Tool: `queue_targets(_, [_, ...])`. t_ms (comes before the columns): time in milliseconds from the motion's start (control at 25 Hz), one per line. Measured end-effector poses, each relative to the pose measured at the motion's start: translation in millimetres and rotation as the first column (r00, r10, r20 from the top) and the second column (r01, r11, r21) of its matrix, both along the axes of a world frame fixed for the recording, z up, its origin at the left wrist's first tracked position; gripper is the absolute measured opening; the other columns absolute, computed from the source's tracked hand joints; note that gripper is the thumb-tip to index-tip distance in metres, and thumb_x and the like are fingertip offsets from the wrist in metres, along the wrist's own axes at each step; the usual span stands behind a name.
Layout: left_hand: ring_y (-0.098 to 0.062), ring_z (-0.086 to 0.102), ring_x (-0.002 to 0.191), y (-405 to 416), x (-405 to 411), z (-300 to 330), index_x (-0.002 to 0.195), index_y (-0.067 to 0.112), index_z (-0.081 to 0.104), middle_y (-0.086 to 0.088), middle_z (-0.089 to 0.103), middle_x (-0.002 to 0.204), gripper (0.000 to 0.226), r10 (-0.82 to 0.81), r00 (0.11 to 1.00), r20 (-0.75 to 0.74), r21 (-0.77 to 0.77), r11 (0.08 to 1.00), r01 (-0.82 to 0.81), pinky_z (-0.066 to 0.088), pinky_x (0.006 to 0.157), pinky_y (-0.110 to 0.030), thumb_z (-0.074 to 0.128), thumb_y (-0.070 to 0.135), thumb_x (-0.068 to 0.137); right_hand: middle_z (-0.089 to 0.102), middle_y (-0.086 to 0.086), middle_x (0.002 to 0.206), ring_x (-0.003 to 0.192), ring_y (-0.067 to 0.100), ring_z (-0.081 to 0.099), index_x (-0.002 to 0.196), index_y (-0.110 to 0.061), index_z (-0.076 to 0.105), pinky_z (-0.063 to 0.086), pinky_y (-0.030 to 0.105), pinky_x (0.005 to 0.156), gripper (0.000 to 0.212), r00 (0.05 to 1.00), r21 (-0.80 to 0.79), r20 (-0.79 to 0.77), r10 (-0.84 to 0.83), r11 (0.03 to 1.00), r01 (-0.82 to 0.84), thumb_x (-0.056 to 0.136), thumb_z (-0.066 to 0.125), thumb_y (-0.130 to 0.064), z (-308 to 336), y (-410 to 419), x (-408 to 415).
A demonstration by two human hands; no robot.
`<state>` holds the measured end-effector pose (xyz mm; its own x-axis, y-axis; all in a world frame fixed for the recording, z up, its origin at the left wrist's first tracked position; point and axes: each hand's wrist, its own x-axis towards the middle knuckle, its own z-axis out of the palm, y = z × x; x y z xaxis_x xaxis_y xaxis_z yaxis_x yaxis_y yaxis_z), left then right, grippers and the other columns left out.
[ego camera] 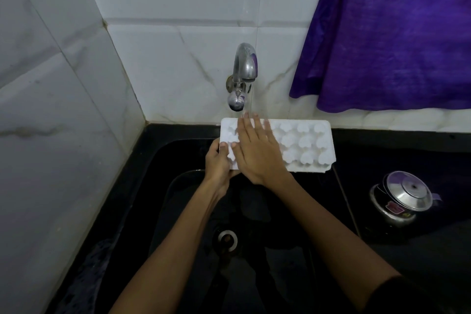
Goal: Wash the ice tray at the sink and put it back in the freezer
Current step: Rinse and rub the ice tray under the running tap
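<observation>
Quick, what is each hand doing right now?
Left hand: grips the left end of the ice tray, thumb on top.
Right hand: open, fingers straight and flat on the tray under the tap's water.

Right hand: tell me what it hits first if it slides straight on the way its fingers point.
Probably the tiled back wall below the chrome tap; the right hand lies flat on the white plastic ice tray. Depth is unclear.

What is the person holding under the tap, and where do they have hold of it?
The white ice tray, gripped at its left end by the left hand; the right hand lies flat on top.
</observation>
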<state>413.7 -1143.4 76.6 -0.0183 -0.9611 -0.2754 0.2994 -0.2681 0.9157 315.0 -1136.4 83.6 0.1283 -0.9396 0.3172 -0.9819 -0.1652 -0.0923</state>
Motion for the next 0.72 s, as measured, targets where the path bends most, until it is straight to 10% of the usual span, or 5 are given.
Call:
queue_targets(160, [-0.017, 0.064, 0.088, -7, 14, -3, 0.119, 0.017, 0.050, -0.004, 0.065, 0.106, 0.023, 0.010, 0.992, -0.129, 0.032, 0.999, -0.006, 0.056, 0.056, -0.027, 0.036, 0.022, 0.101, 0.025, 0.010, 0.156, 0.145, 0.026, 0.022, 0.148, -0.008, 0.027, 0.015, 0.043, 0.117, 0.058, 0.945, 0.024, -0.137, 0.298, 0.955, -0.297, 0.096, 0.018, -0.034, -15, 18, -6])
queue_targets(360, [-0.019, 0.063, 0.092, -7, 11, -3, 0.119, 0.018, 0.047, -0.004, 0.062, 0.106, 0.021, -0.059, 0.993, -0.107, 0.057, 0.996, 0.066, 0.058, 0.061, -0.035, 0.036, 0.019, 0.100, 0.015, 0.007, 0.159, 0.147, 0.028, 0.008, 0.151, -0.012, 0.016, -0.005, 0.042, 0.117, 0.070, 0.999, 0.016, -0.041, 0.024, 1.000, -0.024, 0.090, 0.002, -0.045, -11, -2, -13])
queue_targets(520, [-0.020, 0.067, 0.086, -12, 11, 0, 0.114, 0.021, 0.054, -0.008, 0.068, 0.105, 0.022, -0.077, 0.991, -0.114, 0.050, 0.995, 0.083, 0.057, 0.058, -0.029, 0.040, 0.013, 0.099, 0.031, 0.006, 0.154, 0.144, 0.031, 0.023, 0.145, -0.014, 0.037, 0.007, 0.046, 0.117, 0.055, 0.969, -0.036, -0.112, 0.222, 0.973, -0.227, 0.095, 0.022, -0.032, -11, -3, 7])
queue_targets(720, [-0.020, 0.064, 0.089, -13, 31, -2, 0.105, 0.017, 0.052, -0.005, 0.064, 0.102, 0.016, 0.036, 0.985, -0.170, 0.070, 0.997, -0.025, 0.057, 0.057, -0.037, 0.038, 0.017, 0.100, 0.020, 0.002, 0.157, 0.146, 0.023, 0.015, 0.150, -0.017, 0.017, 0.009, 0.045, 0.118, 0.056, 0.954, -0.021, -0.152, 0.260, 0.964, -0.267, 0.098, 0.022, -0.036, -28, 17, -33])
